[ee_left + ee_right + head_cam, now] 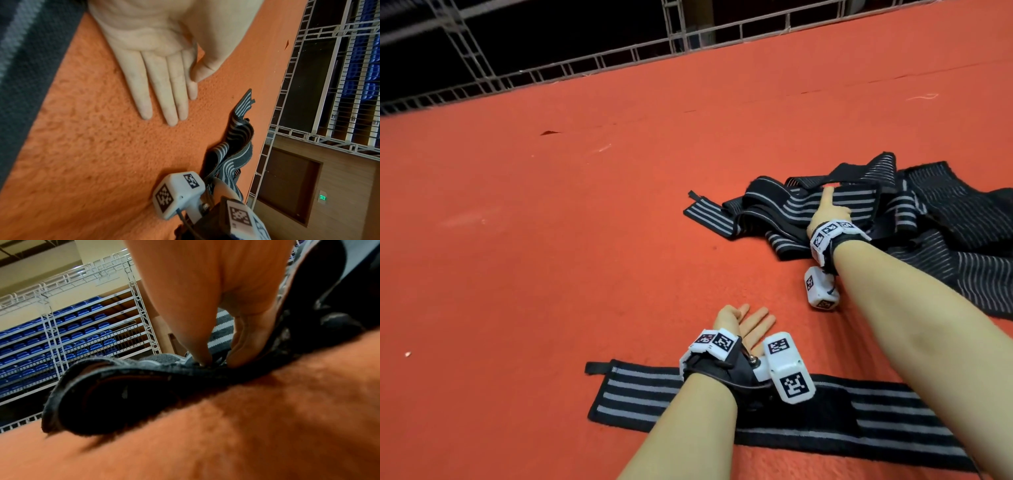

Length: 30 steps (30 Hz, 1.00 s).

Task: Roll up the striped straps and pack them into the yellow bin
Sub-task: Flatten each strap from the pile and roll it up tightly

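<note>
Orange felt covers the table (pixel 551 240). One strap (pixel 876 421) lies flat near the person, ready for rolling. Left hand (pixel 739 325) rests flat, fingers straight, empty. Right hand (pixel 828 209) pinches the strap pile (pixel 945 240), probably freeing another. No yellow bin shows.

Head view: we are looking forward and down from above at the orange surface (pixel 551 240). Left wrist view: we are facing along the palm, close to it. Right wrist view: we are sitting very low, nearly touching. All are sharing the strap pile (pixel 859 212) and white railing (pixel 585 65).
</note>
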Each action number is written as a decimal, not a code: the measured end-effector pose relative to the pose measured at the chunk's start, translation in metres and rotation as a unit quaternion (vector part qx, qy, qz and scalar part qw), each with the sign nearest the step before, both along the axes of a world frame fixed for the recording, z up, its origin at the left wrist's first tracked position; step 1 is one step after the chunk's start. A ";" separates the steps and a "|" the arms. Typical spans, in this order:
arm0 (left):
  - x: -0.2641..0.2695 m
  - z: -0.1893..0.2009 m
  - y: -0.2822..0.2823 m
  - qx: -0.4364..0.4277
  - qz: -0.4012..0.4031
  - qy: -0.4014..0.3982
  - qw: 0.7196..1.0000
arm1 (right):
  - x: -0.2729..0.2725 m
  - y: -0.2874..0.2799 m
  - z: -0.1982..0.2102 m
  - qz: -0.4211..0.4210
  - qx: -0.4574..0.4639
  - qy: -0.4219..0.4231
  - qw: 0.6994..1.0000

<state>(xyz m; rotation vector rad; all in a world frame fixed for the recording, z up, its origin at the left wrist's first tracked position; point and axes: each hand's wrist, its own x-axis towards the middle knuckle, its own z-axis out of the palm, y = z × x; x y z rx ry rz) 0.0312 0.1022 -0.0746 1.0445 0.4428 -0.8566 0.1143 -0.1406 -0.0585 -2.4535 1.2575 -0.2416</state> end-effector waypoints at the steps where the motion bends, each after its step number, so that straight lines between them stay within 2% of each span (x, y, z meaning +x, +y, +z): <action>1: 0.001 -0.001 0.000 0.002 0.001 0.001 1.000 | -0.002 -0.001 0.001 0.004 0.010 -0.011 1.000; 4: 0.002 -0.004 -0.001 0.011 -0.001 0.006 1.000 | -0.012 -0.004 0.001 0.010 0.047 -0.047 0.998; 8: 0.005 -0.005 -0.004 0.023 0.004 0.002 1.000 | -0.028 0.010 -0.005 0.067 0.106 -0.127 0.984; 11: 0.005 -0.004 -0.005 0.022 0.004 -0.001 1.000 | -0.045 0.027 0.000 0.099 0.107 -0.190 0.971; 14: 0.003 -0.001 -0.003 0.014 0.009 0.001 1.000 | -0.060 0.044 0.022 0.144 0.042 -0.210 0.966; 18: 0.001 0.005 -0.001 0.009 0.005 0.000 1.000 | -0.087 0.071 0.054 0.235 -0.084 -0.262 0.932; 21: -0.003 0.011 0.001 0.004 0.001 -0.007 1.000 | -0.111 0.088 0.057 0.281 -0.164 -0.240 0.915; 23: -0.004 0.015 0.001 -0.018 -0.011 -0.025 0.999 | -0.123 0.096 0.058 0.332 -0.172 -0.236 0.897; 25: -0.008 0.025 -0.002 -0.046 -0.045 -0.062 0.996 | -0.133 0.101 0.064 0.370 -0.156 -0.217 0.890; 27: -0.016 0.038 -0.005 -0.078 -0.079 -0.094 0.989 | -0.145 0.107 0.071 0.397 -0.097 -0.185 0.894; 30: -0.026 0.051 -0.007 -0.099 -0.099 -0.105 0.985 | -0.168 0.112 0.078 0.391 0.003 -0.232 0.891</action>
